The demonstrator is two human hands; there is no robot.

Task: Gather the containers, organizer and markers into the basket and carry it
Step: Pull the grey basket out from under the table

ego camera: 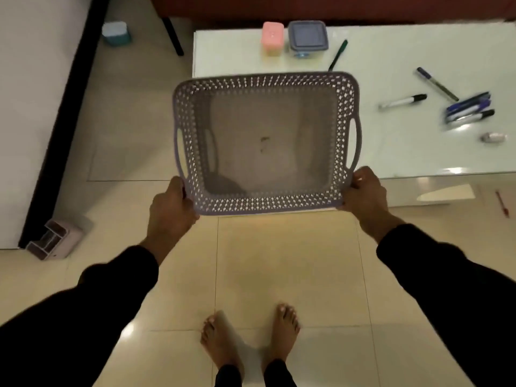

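Observation:
I hold an empty grey perforated basket (266, 81) in the air over the near left corner of a white glass table (405, 152). My left hand (170, 209) grips its near left corner and my right hand (365, 191) its near right corner. At the table's far edge stand a pink container (272, 37) and a grey-lidded container (307, 37). A green marker (338, 55) lies beside them. Several markers (469, 107) lie scattered on the right of the table. A pink organizer (54, 238) sits on the floor at the left.
A teal container (116, 33) stands on the floor at the far left by a dark table leg. A white bed with a black edge (55, 121) runs along the left. A red pen (502, 203) lies on the tiled floor at the right. My bare feet are below.

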